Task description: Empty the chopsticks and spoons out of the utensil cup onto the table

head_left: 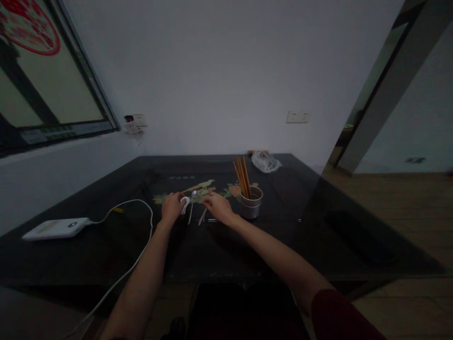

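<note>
Left hand: grip clenched on white spoon, low over tabletop centre. Right hand beside metal spoons lying flat; its grip cannot tell. Chopsticks upright in metal cup just right, kept within reach

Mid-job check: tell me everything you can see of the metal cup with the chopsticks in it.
The metal cup is small, round and silvery, and stands upright on the dark glossy table. It holds a bundle of orange-brown chopsticks that lean left, their ends fanned above the rim. It stands just right of the right hand, close but apparently not touching. The inside below the rim is hidden.
</note>
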Available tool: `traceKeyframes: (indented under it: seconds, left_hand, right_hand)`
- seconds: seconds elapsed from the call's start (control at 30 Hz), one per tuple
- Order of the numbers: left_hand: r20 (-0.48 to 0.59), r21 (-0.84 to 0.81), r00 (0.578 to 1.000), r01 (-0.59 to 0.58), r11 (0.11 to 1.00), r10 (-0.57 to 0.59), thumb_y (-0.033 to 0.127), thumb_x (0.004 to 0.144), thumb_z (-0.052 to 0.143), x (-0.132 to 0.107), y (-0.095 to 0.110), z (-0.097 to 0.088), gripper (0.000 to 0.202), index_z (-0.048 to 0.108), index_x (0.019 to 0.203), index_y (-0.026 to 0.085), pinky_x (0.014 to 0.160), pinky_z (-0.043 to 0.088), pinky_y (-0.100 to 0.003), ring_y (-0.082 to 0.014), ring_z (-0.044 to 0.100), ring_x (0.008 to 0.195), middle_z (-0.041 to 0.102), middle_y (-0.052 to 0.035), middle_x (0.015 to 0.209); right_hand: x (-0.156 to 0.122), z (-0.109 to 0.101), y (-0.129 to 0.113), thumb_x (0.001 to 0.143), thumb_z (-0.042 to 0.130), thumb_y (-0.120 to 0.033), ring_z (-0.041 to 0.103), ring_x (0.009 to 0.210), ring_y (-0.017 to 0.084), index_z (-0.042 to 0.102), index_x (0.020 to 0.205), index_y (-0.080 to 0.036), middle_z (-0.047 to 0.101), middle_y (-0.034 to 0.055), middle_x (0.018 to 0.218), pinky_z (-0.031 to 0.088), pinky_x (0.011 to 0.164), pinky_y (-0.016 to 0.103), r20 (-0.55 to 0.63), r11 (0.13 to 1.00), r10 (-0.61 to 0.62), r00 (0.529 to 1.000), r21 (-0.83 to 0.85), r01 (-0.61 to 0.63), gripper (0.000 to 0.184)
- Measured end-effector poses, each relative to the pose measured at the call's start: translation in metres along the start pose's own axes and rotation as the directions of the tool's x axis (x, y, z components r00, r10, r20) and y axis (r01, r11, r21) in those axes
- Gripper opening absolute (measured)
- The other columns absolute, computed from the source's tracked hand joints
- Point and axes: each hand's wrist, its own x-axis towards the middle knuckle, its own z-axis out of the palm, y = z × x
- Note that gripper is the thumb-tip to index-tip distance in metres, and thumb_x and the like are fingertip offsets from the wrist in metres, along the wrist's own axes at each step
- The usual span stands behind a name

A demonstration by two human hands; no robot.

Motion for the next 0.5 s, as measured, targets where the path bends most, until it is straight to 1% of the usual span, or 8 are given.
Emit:
traceKeyframes:
  seconds: [0.07, 0.13, 0.2, 0.27, 0.37, 0.43, 0.5]
  left_hand:
    - [-0.038, -0.034, 0.999, -0.029, 0.999, 0.028, 0.032, 0.082, 0.049, 0.001, 0.000, 0.000, 0.026, 0.066, 0.097, 0.019, 0.078, 0.044, -0.031, -0.0224, 0.059, 0.089, 0.062, -0.0090, 0.094]
    - [-0.075, -0.085, 0.995, -0.072, 0.994, 0.065, 0.030, 0.082, 0.048, 0.001, 0.001, 0.000, 0.026, 0.066, 0.096, 0.018, 0.078, 0.045, -0.032, -0.0216, 0.059, 0.087, 0.062, -0.0088, 0.094]
    - [-0.124, -0.136, 0.985, -0.140, 0.981, 0.123, 0.028, 0.083, 0.047, 0.001, 0.005, 0.000, 0.025, 0.065, 0.096, 0.017, 0.080, 0.045, -0.032, -0.0209, 0.058, 0.087, 0.062, -0.0086, 0.094]
    - [-0.178, -0.164, 0.965, -0.221, 0.961, 0.192, 0.028, 0.084, 0.046, 0.000, 0.013, -0.002, 0.025, 0.065, 0.096, 0.017, 0.083, 0.044, -0.034, -0.0209, 0.057, 0.089, 0.062, -0.0080, 0.094]
    - [-0.219, -0.190, 0.933, -0.328, 0.925, 0.286, 0.030, 0.086, 0.046, -0.007, 0.038, -0.008, 0.023, 0.064, 0.095, 0.019, 0.088, 0.043, -0.035, -0.0216, 0.055, 0.096, 0.062, -0.0072, 0.096]
    - [-0.203, -0.230, 0.914, -0.393, 0.890, 0.351, 0.030, 0.087, 0.045, -0.014, 0.062, -0.015, 0.023, 0.063, 0.097, 0.019, 0.089, 0.042, -0.035, -0.0213, 0.054, 0.099, 0.062, -0.0067, 0.100]
    - [-0.160, -0.293, 0.900, -0.436, 0.851, 0.405, 0.030, 0.088, 0.045, -0.019, 0.089, -0.023, 0.023, 0.063, 0.098, 0.020, 0.091, 0.042, -0.035, -0.0204, 0.054, 0.099, 0.063, -0.0058, 0.099]
  right_hand:
    - [-0.019, -0.015, -0.002, 0.091, 0.048, -0.036, 0.061, 0.091, 0.017, 0.069, 0.087, -0.022, 0.065, 0.0036, 0.097, 0.043, 0.074, 0.025, 0.015, 0.995, -0.086, 0.996, 0.044, 0.085, 0.026]
    - [-0.040, -0.033, 0.001, 0.092, 0.047, -0.038, 0.061, 0.087, 0.016, 0.070, 0.082, -0.020, 0.067, 0.0035, 0.091, 0.042, 0.073, 0.024, 0.022, 0.984, -0.140, 0.990, 0.116, 0.137, 0.031]
    - [-0.061, -0.053, 0.008, 0.093, 0.046, -0.038, 0.062, 0.083, 0.015, 0.070, 0.078, -0.018, 0.068, 0.0041, 0.086, 0.042, 0.072, 0.023, 0.001, 0.968, -0.172, 0.985, 0.188, 0.168, 0.034]
    - [-0.079, -0.073, 0.018, 0.093, 0.046, -0.037, 0.062, 0.080, 0.014, 0.071, 0.078, -0.017, 0.068, 0.0050, 0.083, 0.042, 0.071, 0.023, -0.048, 0.952, -0.176, 0.983, 0.246, 0.183, 0.035]
    - [-0.095, -0.100, 0.037, 0.093, 0.044, -0.038, 0.062, 0.074, 0.014, 0.071, 0.081, -0.016, 0.069, 0.0055, 0.080, 0.043, 0.068, 0.024, -0.160, 0.938, -0.094, 0.983, 0.318, 0.142, 0.037]
    - [-0.098, -0.115, 0.050, 0.092, 0.044, -0.039, 0.061, 0.068, 0.014, 0.071, 0.090, -0.016, 0.069, 0.0056, 0.080, 0.044, 0.063, 0.024, -0.242, 0.914, 0.005, 0.970, 0.395, 0.093, 0.036]
    - [-0.094, -0.126, 0.061, 0.089, 0.047, -0.042, 0.060, 0.063, 0.013, 0.071, 0.095, -0.015, 0.070, 0.0057, 0.081, 0.045, 0.059, 0.024, -0.309, 0.873, 0.108, 0.945, 0.485, 0.058, 0.036]
